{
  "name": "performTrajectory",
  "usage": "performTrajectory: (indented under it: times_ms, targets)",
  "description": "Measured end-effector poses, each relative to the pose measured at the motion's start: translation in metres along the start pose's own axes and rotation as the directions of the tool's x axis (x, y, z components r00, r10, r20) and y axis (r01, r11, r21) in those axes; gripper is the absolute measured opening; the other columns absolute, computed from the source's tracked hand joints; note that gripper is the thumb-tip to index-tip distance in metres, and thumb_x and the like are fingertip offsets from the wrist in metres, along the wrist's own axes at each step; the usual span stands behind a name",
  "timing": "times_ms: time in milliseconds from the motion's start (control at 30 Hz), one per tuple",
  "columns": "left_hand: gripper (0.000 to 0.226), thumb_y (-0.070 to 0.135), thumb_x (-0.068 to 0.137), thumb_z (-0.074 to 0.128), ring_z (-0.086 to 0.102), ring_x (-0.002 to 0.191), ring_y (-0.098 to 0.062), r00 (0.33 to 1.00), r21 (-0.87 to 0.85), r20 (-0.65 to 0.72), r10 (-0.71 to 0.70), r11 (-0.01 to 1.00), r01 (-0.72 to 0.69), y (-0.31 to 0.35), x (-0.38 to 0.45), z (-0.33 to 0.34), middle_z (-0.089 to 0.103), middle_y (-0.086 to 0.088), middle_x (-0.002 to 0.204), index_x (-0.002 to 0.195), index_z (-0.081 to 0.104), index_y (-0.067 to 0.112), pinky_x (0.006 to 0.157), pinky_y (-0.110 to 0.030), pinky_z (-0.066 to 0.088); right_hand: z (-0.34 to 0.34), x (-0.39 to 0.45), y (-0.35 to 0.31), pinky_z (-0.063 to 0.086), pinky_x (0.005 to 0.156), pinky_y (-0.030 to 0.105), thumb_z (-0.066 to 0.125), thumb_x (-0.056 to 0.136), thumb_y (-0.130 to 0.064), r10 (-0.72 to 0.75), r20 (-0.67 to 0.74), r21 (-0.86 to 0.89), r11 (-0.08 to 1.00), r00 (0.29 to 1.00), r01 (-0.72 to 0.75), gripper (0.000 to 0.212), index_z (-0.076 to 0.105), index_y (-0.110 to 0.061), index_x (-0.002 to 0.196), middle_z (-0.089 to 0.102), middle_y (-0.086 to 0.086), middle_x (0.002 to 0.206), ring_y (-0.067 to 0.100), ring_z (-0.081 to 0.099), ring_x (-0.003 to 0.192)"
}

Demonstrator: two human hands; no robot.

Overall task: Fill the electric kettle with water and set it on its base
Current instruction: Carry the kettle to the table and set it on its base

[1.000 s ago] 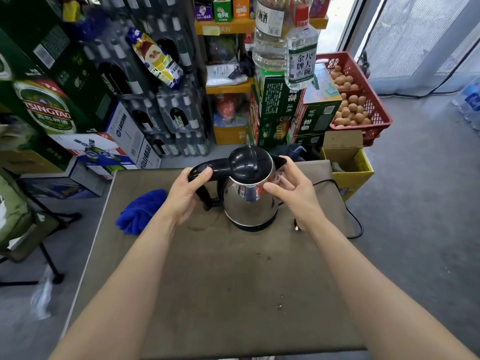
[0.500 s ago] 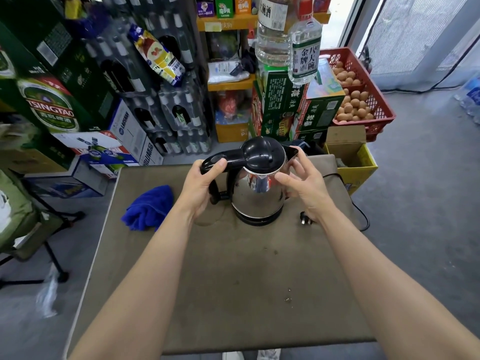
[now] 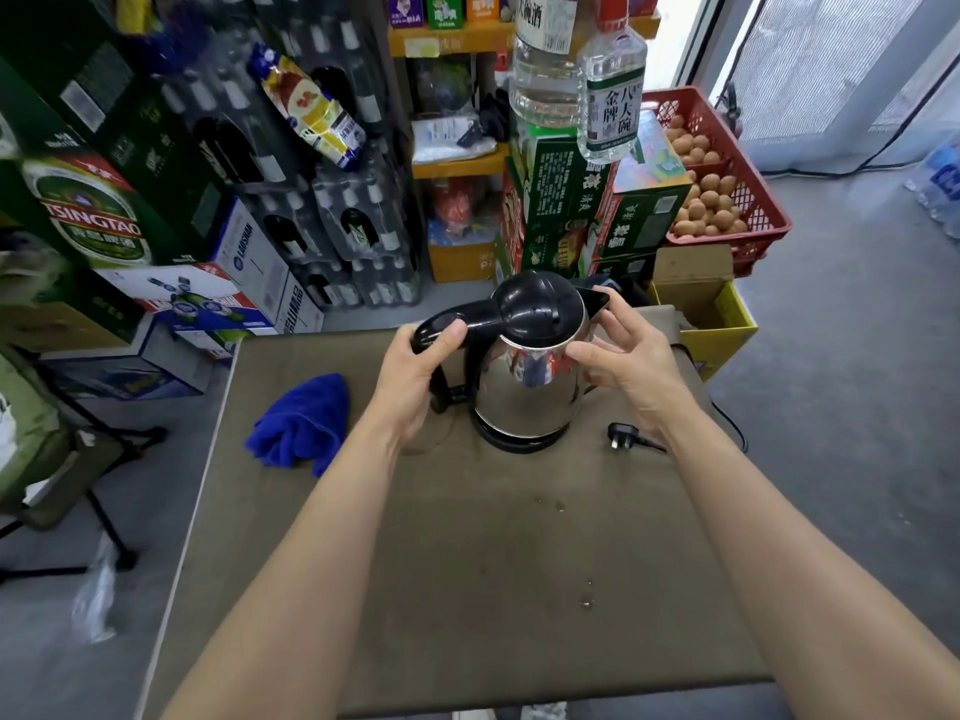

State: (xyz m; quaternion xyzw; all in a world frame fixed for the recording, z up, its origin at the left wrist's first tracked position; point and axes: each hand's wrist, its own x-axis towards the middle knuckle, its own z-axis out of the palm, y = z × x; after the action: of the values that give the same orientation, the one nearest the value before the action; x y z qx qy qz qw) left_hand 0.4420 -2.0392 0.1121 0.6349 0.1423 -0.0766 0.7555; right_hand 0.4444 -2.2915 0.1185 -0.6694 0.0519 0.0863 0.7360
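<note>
On the counter [image 3: 467,589], toward its far edge, the kettle [image 3: 530,376] sits upright on its black base [image 3: 519,441], lid shut. Left hand [image 3: 415,376] is wrapped round the black handle [image 3: 441,324], fingers closed on it, thumb on top near what may be the lid button. Right hand [image 3: 628,361] is at the spout side, fingers spread in a loose cup, tips touching the steel wall and the spout rim; steadying, not a firm grasp.

Change since a second ago: little in the grip itself. Both hands kept their places on the kettle, the right one now slightly higher toward the spout. The view has moved in, so the kettle looks bigger and more central, and the plug [image 3: 621,439] with its cable lies in plain sight just right of the base, unplugged.

Meaning for the task: probably the very start, hold settled but no lift yet. No water visible, cannot tell the fill level with the lid down. No tap in view; large clear bottles [image 3: 613,90] stand on the boxes behind. Next likely step is lifting off the base or popping the lid. Blue cloth [image 3: 301,423] lies left, well apart.
</note>
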Motion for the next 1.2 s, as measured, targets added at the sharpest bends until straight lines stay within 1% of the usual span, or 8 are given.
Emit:
performTrajectory:
  times_ms: [267, 333, 433, 533, 600, 733, 1067, 1200]
  targets:
    - [0.056, 0.044, 0.073, 0.084, 0.066, 0.11, -0.024, 0.999, 0.072, 0.036, 0.011, 0.997, -0.013, 0.017, 0.016, 0.007, 0.072, -0.009, 0.112, 0.108, 0.056, 0.01, 0.103, -0.04, 0.046, -0.001, 0.004, 0.005, 0.037, 0.117, 0.057, 0.084, 0.08, -0.009, 0.013, -0.037, 0.025, 1.0, 0.999, -0.013, 0.09, 0.038, -0.028, 0.156, 0.043, 0.003, 0.159, 0.029, 0.037, 0.149]
    - [0.051, 0.049, 0.079, 0.075, 0.062, 0.103, -0.017, 0.998, 0.217, 0.066, 0.014, 0.976, -0.028, 0.021, 0.014, 0.004, 0.066, 0.0, 0.104, 0.106, 0.054, 0.012, 0.092, -0.033, 0.043, 0.002, 0.006, 0.005, 0.047, 0.11, 0.041, 0.083, 0.081, -0.008, 0.012, 0.008, -0.039, 0.999, 1.0, -0.012, 0.088, 0.038, -0.025, 0.154, 0.053, -0.002, 0.142, 0.025, 0.047, 0.139]
    - [0.041, 0.051, 0.092, 0.062, 0.058, 0.089, -0.008, 0.98, 0.593, 0.172, 0.098, 0.784, -0.182, 0.036, 0.013, 0.005, 0.06, 0.007, 0.096, 0.11, 0.057, 0.014, 0.075, -0.022, 0.04, 0.002, 0.006, 0.003, 0.049, 0.082, 0.013, 0.082, 0.081, -0.004, 0.039, 0.018, -0.083, 0.996, 0.999, -0.038, 0.096, 0.026, -0.021, 0.158, 0.049, -0.004, 0.134, 0.01, 0.054, 0.115]
    - [0.038, 0.044, 0.09, 0.067, 0.057, 0.099, 0.003, 0.938, 0.716, 0.324, 0.124, 0.616, -0.329, 0.047, 0.013, 0.011, 0.062, 0.016, 0.107, 0.124, 0.056, 0.028, 0.079, -0.014, 0.041, -0.005, 0.002, 0.007, 0.044, 0.106, 0.033, 0.088, 0.074, -0.01, 0.067, -0.01, -0.074, 0.995, 0.998, -0.068, 0.105, 0.025, -0.023, 0.158, 0.041, 0.003, 0.156, 0.024, 0.043, 0.14]
    - [0.039, 0.04, 0.088, 0.071, 0.059, 0.1, 0.004, 0.934, 0.694, 0.331, 0.137, 0.635, -0.339, 0.046, 0.012, 0.012, 0.065, 0.014, 0.11, 0.122, 0.057, 0.027, 0.08, -0.013, 0.042, -0.007, 0.0, 0.007, 0.039, 0.111, 0.036, 0.088, 0.073, -0.008, 0.079, -0.018, -0.063, 0.995, 0.997, -0.08, 0.106, 0.024, -0.022, 0.156, 0.041, -0.001, 0.154, 0.023, 0.039, 0.144]
    - [0.028, 0.029, 0.091, 0.07, 0.059, 0.086, 0.005, 0.955, 0.565, 0.246, 0.166, 0.776, -0.281, 0.04, 0.008, 0.013, 0.064, 0.006, 0.103, 0.113, 0.06, 0.016, 0.075, -0.007, 0.041, -0.003, 0.003, 0.004, 0.047, 0.086, 0.011, 0.083, 0.077, 0.002, 0.072, 0.019, -0.062, 0.996, 0.997, -0.071, 0.086, 0.036, -0.023, 0.144, 0.052, -0.018, 0.123, -0.004, 0.054, 0.11]
    - [0.03, 0.021, 0.088, 0.073, 0.063, 0.092, -0.001, 0.983, 0.324, 0.096, 0.159, 0.928, -0.182, 0.018, 0.002, -0.015, 0.068, 0.01, 0.097, 0.115, 0.063, 0.013, 0.083, -0.018, 0.046, 0.018, 0.015, 0.0, 0.051, 0.083, 0.01, 0.09, 0.069, -0.004, -0.015, 0.068, -0.199, 0.98, 0.998, 0.028, 0.075, 0.053, -0.012, 0.134, 0.066, 0.003, 0.13, 0.007, 0.063, 0.113]
    - [0.03, 0.02, 0.087, 0.074, 0.063, 0.09, -0.002, 0.985, 0.298, 0.096, 0.145, 0.94, -0.167, 0.018, 0.005, -0.01, 0.068, 0.011, 0.095, 0.114, 0.063, 0.011, 0.083, -0.019, 0.045, 0.014, 0.014, -0.004, 0.047, 0.073, 0.001, 0.089, 0.07, -0.002, -0.011, 0.049, -0.218, 0.976, 0.999, 0.022, 0.069, 0.056, -0.009, 0.131, 0.069, -0.005, 0.118, -0.014, 0.065, 0.094]
